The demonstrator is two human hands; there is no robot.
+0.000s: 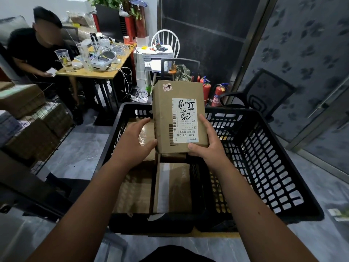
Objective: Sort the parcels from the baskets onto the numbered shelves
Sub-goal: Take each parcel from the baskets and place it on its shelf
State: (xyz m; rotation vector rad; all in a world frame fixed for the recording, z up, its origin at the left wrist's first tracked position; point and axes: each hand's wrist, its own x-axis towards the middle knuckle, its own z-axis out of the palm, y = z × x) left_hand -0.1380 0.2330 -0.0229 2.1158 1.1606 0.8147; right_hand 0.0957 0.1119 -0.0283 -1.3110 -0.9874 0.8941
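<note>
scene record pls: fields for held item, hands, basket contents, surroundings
held item: cardboard parcel, raised above the basket, white shipping label facing the camera, small handwritten sticker near its far corner
left hand: fingers straight, touching the parcel's left side
right hand: gripping the parcel's near right corner
basket: black plastic, slotted walls, on the floor
basket contents: more boxes on its left side; right side shows bare mesh
surroundings: seated person at a cluttered desk, fire extinguishers behind the basket
</note>
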